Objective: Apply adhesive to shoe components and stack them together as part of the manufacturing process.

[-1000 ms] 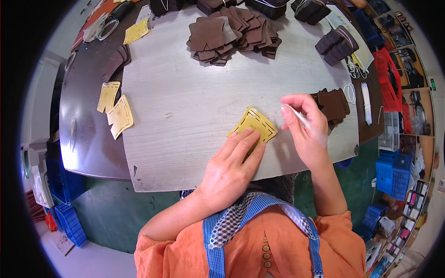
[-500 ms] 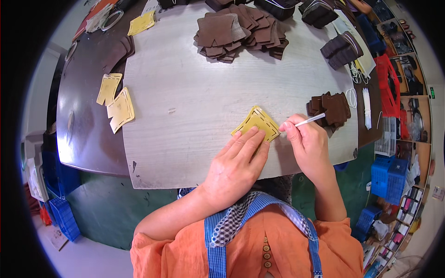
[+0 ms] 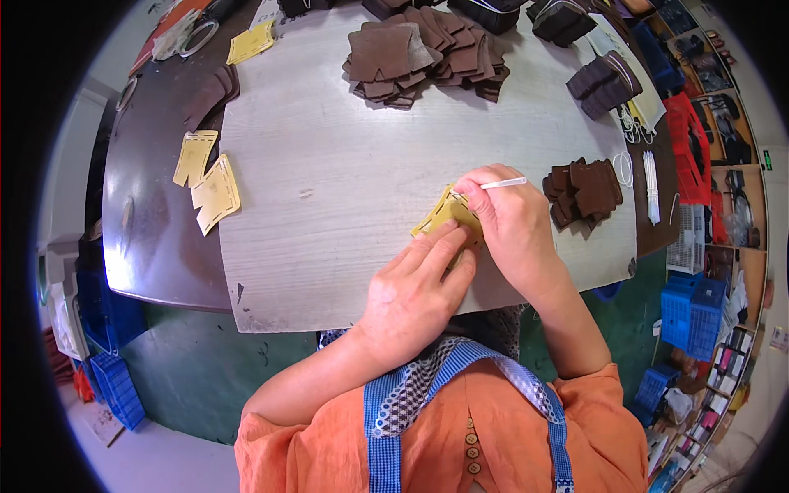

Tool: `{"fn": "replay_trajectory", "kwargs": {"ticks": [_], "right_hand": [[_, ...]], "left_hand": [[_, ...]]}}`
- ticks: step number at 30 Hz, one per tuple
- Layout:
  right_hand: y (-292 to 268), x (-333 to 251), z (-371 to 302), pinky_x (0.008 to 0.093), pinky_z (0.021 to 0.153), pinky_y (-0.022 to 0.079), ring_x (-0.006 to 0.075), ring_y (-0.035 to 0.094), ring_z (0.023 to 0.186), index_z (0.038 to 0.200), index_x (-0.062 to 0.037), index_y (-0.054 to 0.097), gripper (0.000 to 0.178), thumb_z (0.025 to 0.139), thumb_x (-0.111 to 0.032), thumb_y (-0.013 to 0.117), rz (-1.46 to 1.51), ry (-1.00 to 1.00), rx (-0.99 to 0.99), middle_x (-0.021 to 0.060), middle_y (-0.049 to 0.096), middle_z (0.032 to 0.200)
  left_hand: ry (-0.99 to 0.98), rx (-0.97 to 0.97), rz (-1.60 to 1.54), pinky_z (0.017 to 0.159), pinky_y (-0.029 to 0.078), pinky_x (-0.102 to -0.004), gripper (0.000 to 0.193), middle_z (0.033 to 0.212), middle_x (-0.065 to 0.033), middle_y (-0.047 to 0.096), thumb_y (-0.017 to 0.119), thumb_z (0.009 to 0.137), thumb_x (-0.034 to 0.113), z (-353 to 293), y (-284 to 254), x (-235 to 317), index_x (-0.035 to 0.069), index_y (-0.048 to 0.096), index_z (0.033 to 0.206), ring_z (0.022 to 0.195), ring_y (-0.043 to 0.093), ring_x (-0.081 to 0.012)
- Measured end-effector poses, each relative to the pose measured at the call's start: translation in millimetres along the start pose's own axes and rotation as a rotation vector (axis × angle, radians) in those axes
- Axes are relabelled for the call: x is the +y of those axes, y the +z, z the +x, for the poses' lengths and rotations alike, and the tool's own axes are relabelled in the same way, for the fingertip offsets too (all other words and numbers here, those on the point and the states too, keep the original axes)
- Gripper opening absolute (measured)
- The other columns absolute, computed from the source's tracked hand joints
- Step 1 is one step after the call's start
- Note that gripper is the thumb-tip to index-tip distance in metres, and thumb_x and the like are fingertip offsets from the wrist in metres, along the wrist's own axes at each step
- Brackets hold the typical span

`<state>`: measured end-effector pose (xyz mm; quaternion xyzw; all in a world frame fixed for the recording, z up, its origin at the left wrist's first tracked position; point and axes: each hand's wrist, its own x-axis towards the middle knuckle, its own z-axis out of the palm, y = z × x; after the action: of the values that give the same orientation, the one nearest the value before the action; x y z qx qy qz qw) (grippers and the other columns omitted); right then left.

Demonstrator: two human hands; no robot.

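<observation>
A yellow template (image 3: 429, 220) with slots along its edges lies on the pale board near the front. My left hand (image 3: 417, 283) presses on it with outstretched fingers, covering its lower part. In my right hand (image 3: 514, 226) is a slim white marking pen (image 3: 503, 183), pinched between thumb and fingers. Its tip is hidden behind the fingers, over the template's upper right edge. Whether anything lies under the template, I cannot tell. To the right of my right hand sits a small pile of dark brown cut pieces (image 3: 596, 191).
A larger heap of brown pieces (image 3: 382, 53) lies at the far middle of the board (image 3: 329, 246). Tied black bundles (image 3: 606, 85) stand at the far right. More yellow templates (image 3: 216, 193) rest on the left. White sticks (image 3: 651, 187) and a red basket (image 3: 689, 148) are on the right.
My right hand has moved up and left with the pen, from the template's right corner to its upper edge. The left hand stays on the template.
</observation>
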<state>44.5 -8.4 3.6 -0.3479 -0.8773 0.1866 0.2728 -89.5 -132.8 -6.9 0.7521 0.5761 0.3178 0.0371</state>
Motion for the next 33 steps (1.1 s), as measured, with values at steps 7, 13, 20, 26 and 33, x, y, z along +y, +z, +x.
{"fn": "replay_trajectory", "kwargs": {"ticks": [7, 13, 20, 26, 33], "right_hand": [[-23.2, -10.3, -37.5, 0.0435, 0.069, 0.052, 0.0326, 0.065, 0.079, 0.094, -0.0060, 0.066, 0.007, 0.097, -0.012, 0.069, -0.150, 0.105, -0.041, 0.0111, 0.065, 0.084], [-23.2, -30.1, -55.9, 0.0444, 0.067, 0.051, 0.0333, 0.063, 0.077, 0.092, -0.0055, 0.065, 0.008, 0.095, -0.012, 0.069, -0.114, 0.141, -0.025, 0.0114, 0.063, 0.083], [-24.5, -34.3, -59.5, 0.0437, 0.066, 0.051, 0.0347, 0.065, 0.075, 0.092, -0.0037, 0.067, 0.013, 0.098, -0.015, 0.069, 0.175, 0.232, -0.159, 0.0127, 0.066, 0.084], [-26.5, -6.1, -39.2, 0.0402, 0.066, 0.054, 0.0297, 0.070, 0.076, 0.114, -0.0031, 0.068, 0.018, 0.098, -0.011, 0.070, 0.046, 0.304, 0.027, 0.0159, 0.071, 0.091], [-25.6, 6.0, -40.1, 0.0369, 0.073, 0.056, 0.0292, 0.070, 0.079, 0.100, -0.0020, 0.065, 0.021, 0.090, -0.012, 0.080, 0.207, 0.378, -0.049, 0.0145, 0.070, 0.089]], "left_hand": [[-0.026, -0.030, 0.012, 0.091, 0.060, -0.0324, 0.033, 0.126, -0.0095, 0.066, 0.068, 0.080, 0.009, -0.6, -3.2, 0.4, 0.006, 0.072, 0.112, 0.121, 0.068, -0.0238], [-0.039, 0.001, -0.015, 0.089, 0.060, -0.0326, 0.041, 0.122, -0.0110, 0.069, 0.067, 0.083, 0.009, 1.3, 2.2, -2.9, 0.001, 0.064, 0.124, 0.120, 0.069, -0.0255], [-0.120, 0.024, -0.102, 0.086, 0.062, -0.0370, 0.052, 0.123, -0.0165, 0.071, 0.076, 0.082, 0.003, -2.5, 3.4, -4.2, 0.001, 0.058, 0.131, 0.112, 0.073, -0.0311], [-0.054, 0.039, -0.078, 0.088, 0.060, -0.0381, 0.053, 0.120, -0.0150, 0.071, 0.077, 0.080, 0.004, 3.1, 0.3, -2.0, 0.000, 0.060, 0.130, 0.111, 0.072, -0.0311], [0.043, -0.109, -0.026, 0.085, 0.059, -0.0381, 0.049, 0.118, -0.0091, 0.067, 0.077, 0.077, 0.012, 29.1, -19.6, -24.3, 0.008, 0.064, 0.124, 0.108, 0.068, -0.0284]]}}
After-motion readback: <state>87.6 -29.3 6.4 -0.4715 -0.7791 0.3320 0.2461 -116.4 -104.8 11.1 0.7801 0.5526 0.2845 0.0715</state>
